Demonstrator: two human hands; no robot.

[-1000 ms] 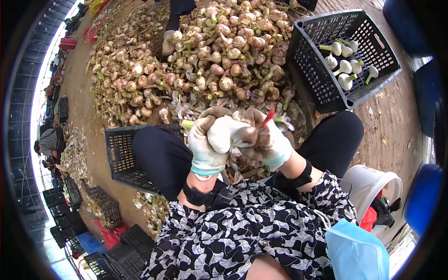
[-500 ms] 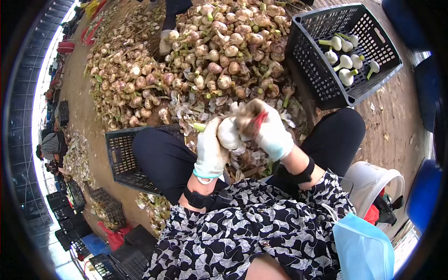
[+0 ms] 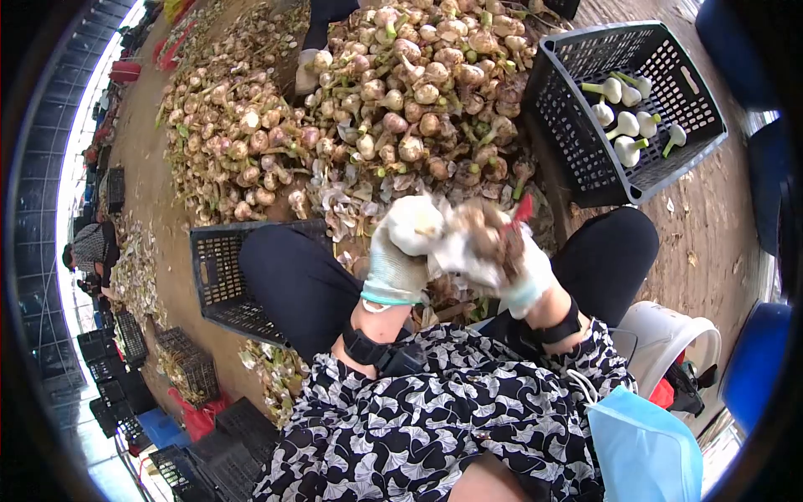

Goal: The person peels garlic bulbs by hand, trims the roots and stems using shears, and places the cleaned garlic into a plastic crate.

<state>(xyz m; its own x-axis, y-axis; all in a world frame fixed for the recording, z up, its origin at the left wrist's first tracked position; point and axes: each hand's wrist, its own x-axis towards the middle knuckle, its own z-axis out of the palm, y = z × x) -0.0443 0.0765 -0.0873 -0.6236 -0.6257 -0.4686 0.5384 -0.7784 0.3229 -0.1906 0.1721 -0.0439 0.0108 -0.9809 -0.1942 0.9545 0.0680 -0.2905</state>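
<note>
My left hand (image 3: 393, 263), in a pale glove, is closed around a white garlic bulb (image 3: 416, 224) above my lap. Right beside it, my gloved right hand (image 3: 512, 259) is closed and smeared by motion. A red object (image 3: 524, 207) sticks up from the right hand; its shape is too blurred to name. Brown, dirty-looking material (image 3: 485, 234) shows at the right hand's fingers. Beyond both hands lies a large heap of unpeeled garlic (image 3: 418, 109), with loose pale skins (image 3: 343, 205) along its near edge.
A black crate (image 3: 585, 151) holding several white bulbs stands at the upper right. Another black crate (image 3: 242, 276) sits by my left knee. A white bucket (image 3: 657, 335) is at the right, near a blue mask (image 3: 644, 443). Another person (image 3: 94, 251) is at the far left.
The bulb and my left hand have shifted slightly up and right. My right hand has moved right and down, and the red object now points upward. The view has shifted slightly.
</note>
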